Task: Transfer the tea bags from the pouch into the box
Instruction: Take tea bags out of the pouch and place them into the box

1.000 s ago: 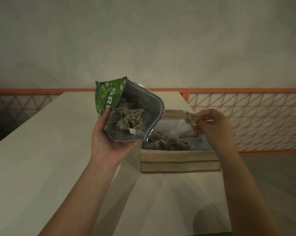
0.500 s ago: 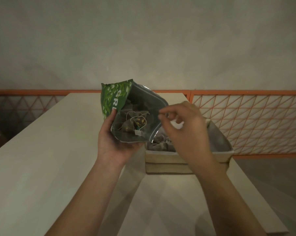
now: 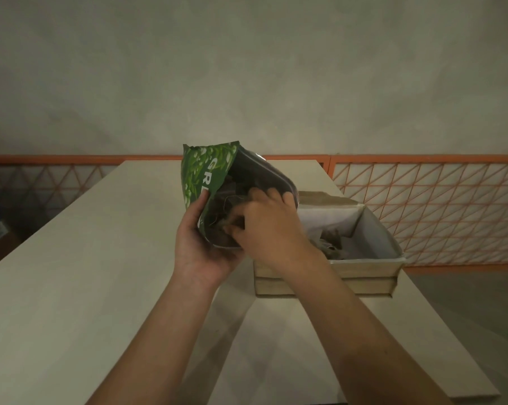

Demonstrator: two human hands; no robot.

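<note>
My left hand [image 3: 197,247] grips a green pouch [image 3: 206,173] from below and tilts its open mouth toward me, above the table. My right hand [image 3: 270,226] is inside that mouth, thumb and forefinger curled together on a tea bag [image 3: 219,225]; the other fingertips are hidden in the dark interior. Just right of the pouch stands a tan box [image 3: 363,267] with a white lining. Several tea bags [image 3: 331,244] lie in it, partly hidden by my right wrist.
The pale table [image 3: 100,258] stretches left and toward me. Its right edge runs close past the box. An orange lattice railing [image 3: 422,206] stands behind and to the right, in front of a plain wall.
My right hand held a tea bag over the box, came back left empty, and now reaches into the pouch mouth. My left hand has kept its hold on the pouch.
</note>
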